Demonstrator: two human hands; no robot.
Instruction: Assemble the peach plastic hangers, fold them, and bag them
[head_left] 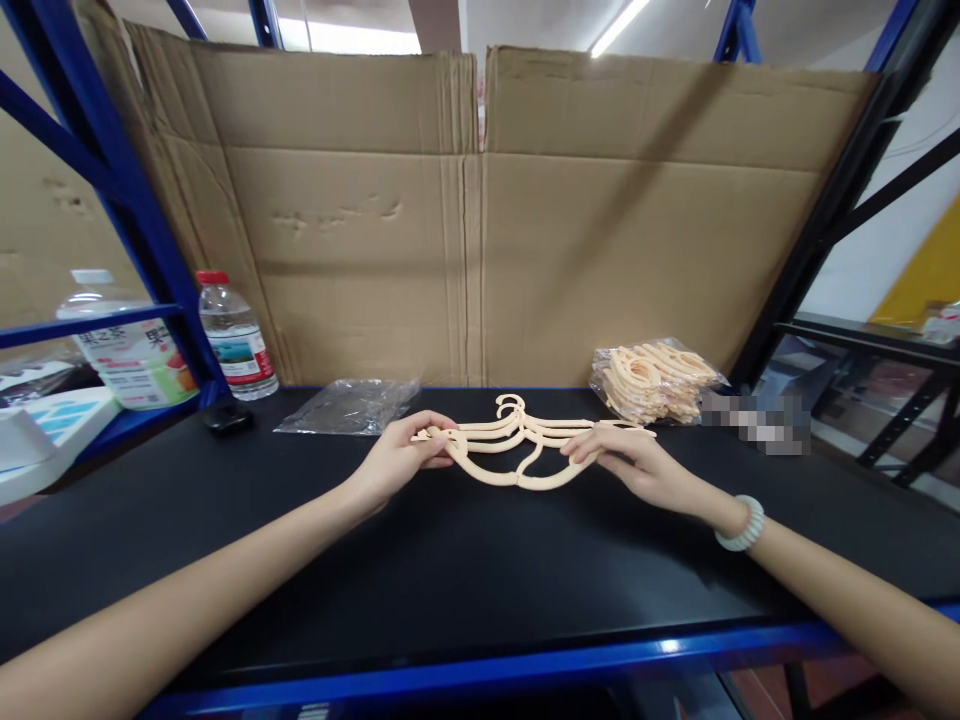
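Observation:
Several cream plastic clothes hangers [517, 432] are at the middle of the black tabletop, their hooks toward the back. My left hand [397, 455] grips the left end of the nearest hanger, thumb and fingers closed around it. On the other side, my right hand [634, 460] pinches the right part of the same hanger. This front hanger [517, 482] is tilted, its curved part toward me. Behind it the other hangers lie close together, so I cannot tell whether my fingers touch them too.
A clear plastic bag [349, 407] lies flat at back left. Bagged cream hangers [652, 380] are piled at back right. A red-capped water bottle [235, 340] stands beside a small black object [227, 418]. Cardboard panels [360, 250] wall off the back; blue posts [135, 200] frame the left.

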